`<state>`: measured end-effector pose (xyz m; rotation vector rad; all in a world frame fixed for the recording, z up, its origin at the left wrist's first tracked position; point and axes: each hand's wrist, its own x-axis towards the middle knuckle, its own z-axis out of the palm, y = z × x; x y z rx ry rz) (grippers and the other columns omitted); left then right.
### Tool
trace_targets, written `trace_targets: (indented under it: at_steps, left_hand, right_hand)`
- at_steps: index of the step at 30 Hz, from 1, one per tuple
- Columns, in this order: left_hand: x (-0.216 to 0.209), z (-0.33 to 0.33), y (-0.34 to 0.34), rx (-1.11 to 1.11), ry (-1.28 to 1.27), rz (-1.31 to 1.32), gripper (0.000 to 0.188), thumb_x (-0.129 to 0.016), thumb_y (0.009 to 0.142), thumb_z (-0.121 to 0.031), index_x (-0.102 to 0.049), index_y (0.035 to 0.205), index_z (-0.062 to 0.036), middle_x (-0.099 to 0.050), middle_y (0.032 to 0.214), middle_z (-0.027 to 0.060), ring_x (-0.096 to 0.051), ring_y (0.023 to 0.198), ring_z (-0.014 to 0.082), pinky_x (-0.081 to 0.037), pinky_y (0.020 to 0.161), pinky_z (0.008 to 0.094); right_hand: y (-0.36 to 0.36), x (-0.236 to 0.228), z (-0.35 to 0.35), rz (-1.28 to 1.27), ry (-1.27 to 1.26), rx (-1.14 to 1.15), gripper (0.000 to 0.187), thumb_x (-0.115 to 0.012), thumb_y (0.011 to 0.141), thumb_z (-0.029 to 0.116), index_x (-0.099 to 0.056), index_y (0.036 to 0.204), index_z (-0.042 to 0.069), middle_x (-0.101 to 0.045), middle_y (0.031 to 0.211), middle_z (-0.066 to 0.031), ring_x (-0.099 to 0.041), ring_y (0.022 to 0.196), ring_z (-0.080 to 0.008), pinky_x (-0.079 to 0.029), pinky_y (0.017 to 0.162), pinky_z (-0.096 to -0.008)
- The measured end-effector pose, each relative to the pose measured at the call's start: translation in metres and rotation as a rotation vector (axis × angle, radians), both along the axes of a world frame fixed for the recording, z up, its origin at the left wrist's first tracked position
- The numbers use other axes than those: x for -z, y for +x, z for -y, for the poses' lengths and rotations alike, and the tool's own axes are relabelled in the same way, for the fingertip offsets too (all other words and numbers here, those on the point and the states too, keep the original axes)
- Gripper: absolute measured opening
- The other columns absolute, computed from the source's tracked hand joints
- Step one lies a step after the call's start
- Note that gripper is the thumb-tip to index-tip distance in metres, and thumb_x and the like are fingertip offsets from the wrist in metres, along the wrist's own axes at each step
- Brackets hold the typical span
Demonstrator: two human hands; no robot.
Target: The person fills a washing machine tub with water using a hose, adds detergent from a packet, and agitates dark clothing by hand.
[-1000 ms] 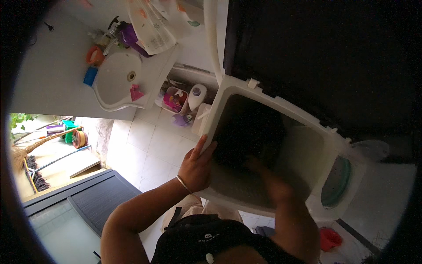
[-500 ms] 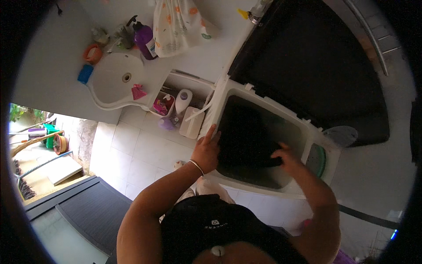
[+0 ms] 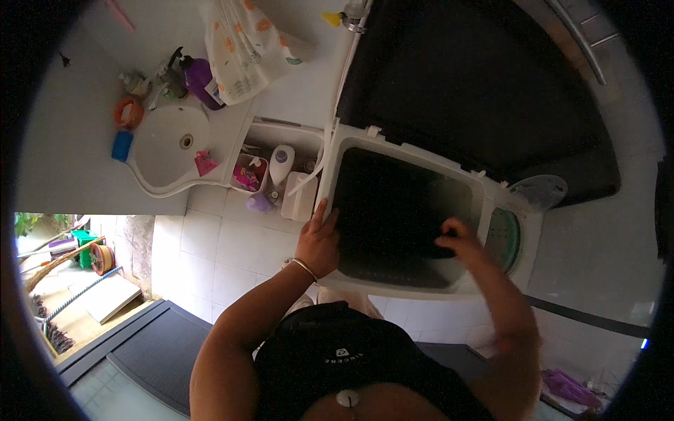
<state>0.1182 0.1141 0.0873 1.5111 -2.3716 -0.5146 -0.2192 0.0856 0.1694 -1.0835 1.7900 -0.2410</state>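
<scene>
A white twin-tub washing machine (image 3: pixel 404 289) stands before me with its dark lid raised. Dark, apparently black, cloth (image 3: pixel 390 203) fills much of its larger tub, and murky greyish water seems to show around it. My left hand (image 3: pixel 318 245), a bracelet at its wrist, rests on the tub's left rim with fingers stretched out. At the tub's right side, my right hand (image 3: pixel 460 237) has its thumb and fingers drawn together at the edge of the dark cloth, pinching it. The cloth's exact kind is hidden by the darkness.
The dark lid (image 3: pixel 484 91) leans open behind the tub. A smaller green-ringed compartment (image 3: pixel 516 242) lies to the right. Bottles and a white container (image 3: pixel 300 198) stand left of the machine, beside a washbasin (image 3: pixel 165 151) with a purple pump bottle (image 3: pixel 200 76). A patterned curtain (image 3: pixel 242 56) hangs above.
The view has shifted a little. The dark cloth now spreads wider across the tub toward the far right. My right hand's fingers have drawn closer together; my left hand stays at the rim.
</scene>
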Motion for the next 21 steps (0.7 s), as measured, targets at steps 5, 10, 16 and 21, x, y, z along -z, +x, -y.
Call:
trace_targets:
  at_steps: [5,10,16,21]
  left_hand:
    - [-0.009,0.0,0.001,0.025,0.084,0.133,0.028,-0.066,0.066,-0.019,-0.069,0.088,-0.003,-0.039,0.138,0.0121,-0.005,0.139,0.0381,-0.036,0.101,0.0482]
    - [-0.009,0.003,-0.003,-0.011,0.025,0.09,0.024,-0.061,0.068,-0.017,-0.07,0.087,-0.0037,-0.04,0.138,0.0119,-0.007,0.14,0.0356,-0.037,0.1,0.0446]
    - [-0.008,-0.003,0.001,-0.017,-0.058,0.099,0.021,-0.06,0.07,-0.017,-0.069,0.083,-0.0027,-0.04,0.139,0.0139,-0.003,0.14,0.0345,-0.036,0.1,0.0444]
    - [-0.009,-0.001,-0.005,-0.002,-0.023,0.082,0.021,-0.061,0.069,-0.016,-0.069,0.083,-0.0026,-0.039,0.139,0.0137,-0.006,0.14,0.035,-0.037,0.099,0.0448]
  right_hand:
    - [0.016,0.042,-0.026,0.036,0.198,0.212,0.03,-0.073,0.069,0.009,-0.055,0.092,0.011,-0.053,0.094,-0.0026,-0.049,0.085,-0.018,-0.042,0.059,-0.0326]
    - [-0.005,-0.017,-0.042,0.302,-0.144,0.281,0.028,-0.073,0.065,0.008,-0.054,0.085,0.01,-0.05,0.088,-0.0014,-0.048,0.084,-0.0171,-0.042,0.069,-0.0301]
    - [-0.004,-0.208,-0.038,0.066,-0.529,0.158,0.029,-0.067,0.058,0.018,-0.045,0.075,0.013,-0.043,0.073,0.002,-0.045,0.067,-0.0105,-0.04,0.062,-0.0258]
    - [-0.028,-0.165,-0.025,0.252,-0.503,0.165,0.031,-0.066,0.057,0.014,-0.044,0.078,0.013,-0.043,0.076,0.0008,-0.048,0.073,-0.0138,-0.042,0.066,-0.0263]
